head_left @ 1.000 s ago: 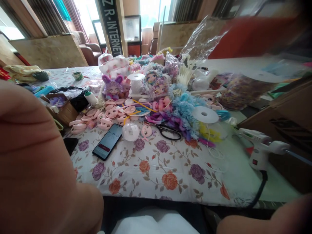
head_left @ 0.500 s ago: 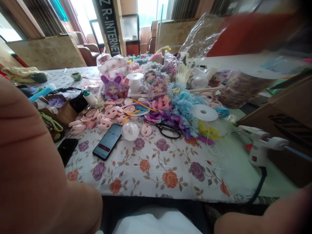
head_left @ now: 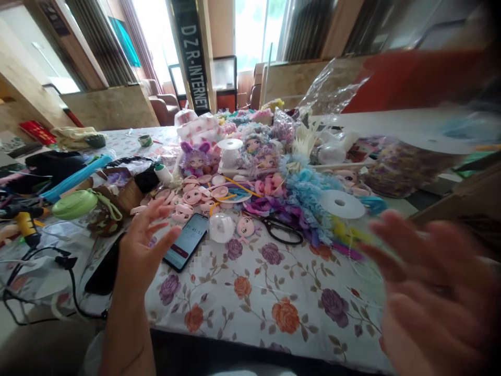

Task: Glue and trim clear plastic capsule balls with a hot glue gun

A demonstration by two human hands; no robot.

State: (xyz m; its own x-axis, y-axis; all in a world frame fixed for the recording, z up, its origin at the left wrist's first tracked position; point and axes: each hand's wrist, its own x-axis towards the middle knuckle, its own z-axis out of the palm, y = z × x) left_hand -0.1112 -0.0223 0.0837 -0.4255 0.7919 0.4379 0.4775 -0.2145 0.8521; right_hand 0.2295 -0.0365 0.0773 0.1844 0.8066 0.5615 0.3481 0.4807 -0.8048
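My left hand [head_left: 141, 248] is raised in front of the table's left part, fingers apart and nothing in them. Just right of it lies a phone [head_left: 186, 243] with a timer on its lit screen; a dark phone [head_left: 102, 267] is partly behind my wrist. At the right edge my right hand [head_left: 430, 284] is held up, blurred by motion, its fingers spread and holding nothing. Between the hands are a clear plastic ball [head_left: 221, 228], a small pink doll face [head_left: 245, 226] and black-handled scissors [head_left: 284, 231]. The glue gun at the right is hidden now.
Pink doll-face pieces [head_left: 191, 194], a purple bunny-eared doll [head_left: 194, 158], blue frilly trim [head_left: 303, 183] and a white spool [head_left: 342, 204] crowd the floral-covered table [head_left: 258, 313]. At the left are a green-lidded bottle [head_left: 74, 204], a yellow-black tool [head_left: 28, 230] and cables. A cardboard box [head_left: 469, 203] stands right.
Both hands have drawn back from close to the camera and now show with fingers spread. The view has shifted, bringing the bottle and cables at the left into sight.
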